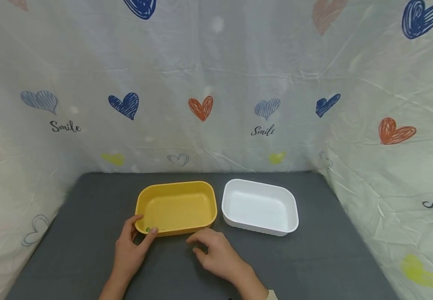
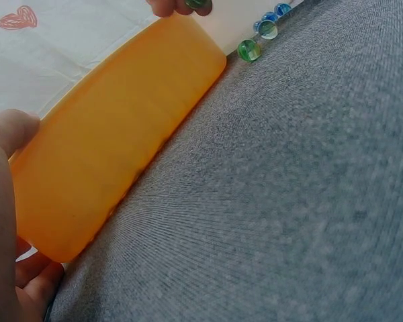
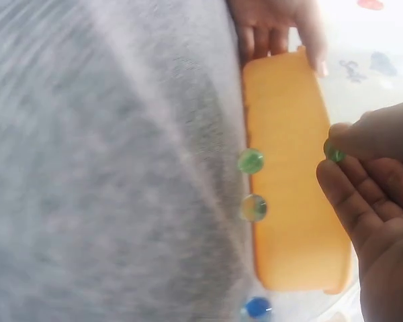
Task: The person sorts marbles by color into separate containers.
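Note:
My left hand (image 1: 130,250) grips the front left corner of a yellow plastic tray (image 1: 178,208), thumb at the front rim and fingers along the left side. Inside the tray, by that corner, lies a small green marble (image 1: 148,229). My right hand (image 1: 218,255) is just in front of the tray's right part. Between thumb and fingertip it pinches another green glass marble (image 3: 334,151), best seen in the right wrist view. On the cloth by the tray rest several loose marbles, among them a green one (image 3: 250,161), a clear one with orange (image 3: 253,208) and a blue one (image 3: 258,308).
A white plastic tray (image 1: 261,206) stands to the right of the yellow one, a narrow gap between them. Dark grey cloth (image 1: 299,266) covers the table. Behind and at both sides hangs a pale curtain (image 1: 231,137) printed with hearts.

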Demonstrator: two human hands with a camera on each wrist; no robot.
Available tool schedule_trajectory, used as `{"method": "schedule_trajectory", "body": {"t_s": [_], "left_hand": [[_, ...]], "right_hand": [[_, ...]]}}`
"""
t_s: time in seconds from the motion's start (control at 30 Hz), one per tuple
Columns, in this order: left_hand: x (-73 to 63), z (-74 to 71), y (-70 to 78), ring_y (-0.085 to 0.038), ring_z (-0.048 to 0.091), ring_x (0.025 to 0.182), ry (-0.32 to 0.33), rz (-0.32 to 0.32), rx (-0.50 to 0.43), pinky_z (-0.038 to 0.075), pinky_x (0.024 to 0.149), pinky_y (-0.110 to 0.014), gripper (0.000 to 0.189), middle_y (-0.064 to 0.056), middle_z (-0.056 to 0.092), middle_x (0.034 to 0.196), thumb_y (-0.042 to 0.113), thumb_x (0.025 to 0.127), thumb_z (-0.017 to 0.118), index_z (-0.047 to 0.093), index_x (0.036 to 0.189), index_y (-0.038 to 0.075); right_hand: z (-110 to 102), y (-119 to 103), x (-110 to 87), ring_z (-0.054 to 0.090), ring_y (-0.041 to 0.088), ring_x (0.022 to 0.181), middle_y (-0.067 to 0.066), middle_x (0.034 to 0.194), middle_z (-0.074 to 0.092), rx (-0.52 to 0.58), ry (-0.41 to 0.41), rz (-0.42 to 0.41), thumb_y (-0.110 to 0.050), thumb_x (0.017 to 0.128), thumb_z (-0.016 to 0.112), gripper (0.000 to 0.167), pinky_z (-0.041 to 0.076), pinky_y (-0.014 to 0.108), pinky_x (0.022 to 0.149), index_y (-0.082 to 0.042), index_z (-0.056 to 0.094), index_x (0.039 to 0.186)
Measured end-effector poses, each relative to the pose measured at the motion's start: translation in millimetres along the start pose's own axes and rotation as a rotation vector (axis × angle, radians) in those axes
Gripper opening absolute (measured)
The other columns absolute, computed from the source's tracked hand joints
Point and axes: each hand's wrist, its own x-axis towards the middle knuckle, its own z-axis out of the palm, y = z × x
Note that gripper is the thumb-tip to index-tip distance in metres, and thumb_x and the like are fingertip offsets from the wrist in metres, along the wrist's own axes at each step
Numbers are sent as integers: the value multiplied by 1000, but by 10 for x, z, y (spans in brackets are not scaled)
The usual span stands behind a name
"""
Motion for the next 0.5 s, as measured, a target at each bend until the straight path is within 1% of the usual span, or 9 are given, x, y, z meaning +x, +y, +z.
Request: {"method": "schedule_trajectory", "body": {"t_s": [0.1, 0.23, 0.27, 0.37, 0.47, 0.5], "left_hand": [[-1, -3, 5, -42, 52, 148, 2, 4, -1, 29, 99, 2, 70, -25, 51, 161, 36, 100, 84, 49, 154, 7], [-4, -10, 12, -42, 51, 149, -6, -6, 0, 30, 101, 0, 69, -24, 50, 162, 36, 101, 84, 49, 154, 8], [-4, -12, 15, -42, 52, 149, -7, -7, 1, 33, 104, -3, 69, -24, 50, 162, 36, 101, 83, 49, 154, 8], [-1, -17, 18, -43, 52, 148, -7, -3, 11, 37, 110, -11, 68, -24, 50, 162, 37, 101, 83, 50, 154, 9], [-1, -14, 10, -42, 52, 148, -8, 3, 8, 37, 110, -10, 69, -24, 51, 162, 36, 101, 84, 50, 154, 9], [-5, -11, 4, -42, 52, 148, -9, 2, 4, 34, 106, -6, 69, -24, 51, 162, 36, 101, 84, 50, 154, 9]], "right_hand": [[-26, -38, 26, 71, 8, 109, -4, 113, 78, -24, 11, -38, 8, 91, 82, 30, 58, 23, 93, -10, 79, 115], [-66, -79, 63, 72, 11, 111, -3, 112, 78, -53, 39, -76, 10, 88, 83, 33, 58, 25, 97, -10, 78, 114], [-78, -87, 71, 72, 11, 110, -3, 112, 78, -56, 46, -82, 10, 88, 83, 33, 58, 25, 96, -11, 78, 114], [-114, -97, 89, 73, 11, 109, -3, 111, 78, -53, 63, -89, 10, 88, 83, 34, 58, 25, 96, -12, 78, 114], [-155, -80, 104, 72, 11, 109, -3, 111, 78, -45, 82, -84, 11, 88, 82, 35, 59, 25, 95, -13, 78, 113], [-170, -72, 110, 72, 11, 108, -2, 111, 78, -43, 89, -82, 11, 88, 82, 35, 59, 26, 94, -13, 78, 113]]}}
